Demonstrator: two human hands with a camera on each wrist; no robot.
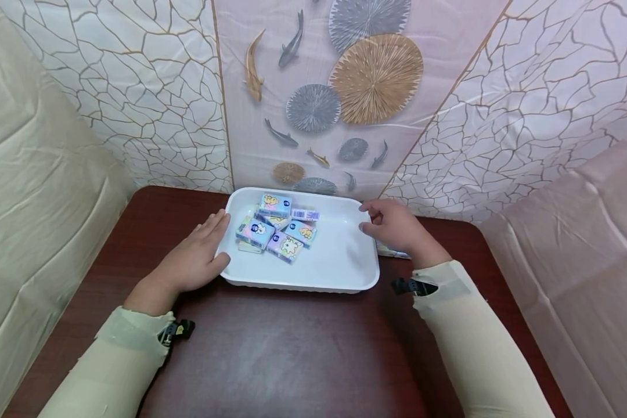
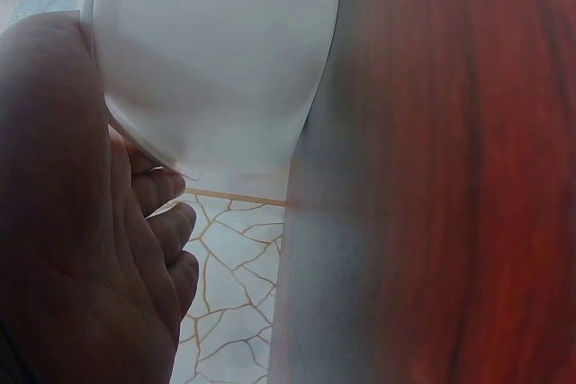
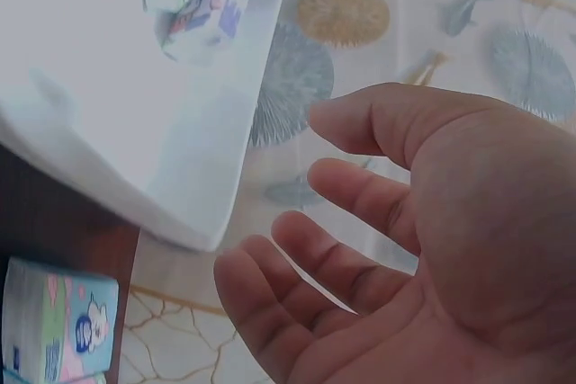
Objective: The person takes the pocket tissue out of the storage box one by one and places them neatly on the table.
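A white tray (image 1: pixel 339 261) holds several small tissue packs (image 1: pixel 287 247) heaped in its left half. My left hand (image 1: pixel 193 255) lies along the tray's left edge, fingers straight and together, thumb at the rim; in the left wrist view that hand (image 2: pixel 90 222) is beside the white tray (image 2: pixel 216 51). Over the tray's right rim is my right hand (image 1: pixel 394 226), its fingers loosely bent and holding nothing. The right wrist view shows this hand (image 3: pixel 432 240) with thumb and fingers apart, near the tray corner (image 3: pixel 193 213). A pack (image 3: pixel 76 321) lies outside the tray.
Beyond the tray's right side, partly hidden under my right hand and wrist, a pack (image 1: pixel 394 253) lies on the dark red-brown table (image 1: pixel 282 354). Patterned cloth (image 1: pixel 177 110) hangs behind the table's far edge, with plain beige cloth (image 1: pixel 42 151) at the sides.
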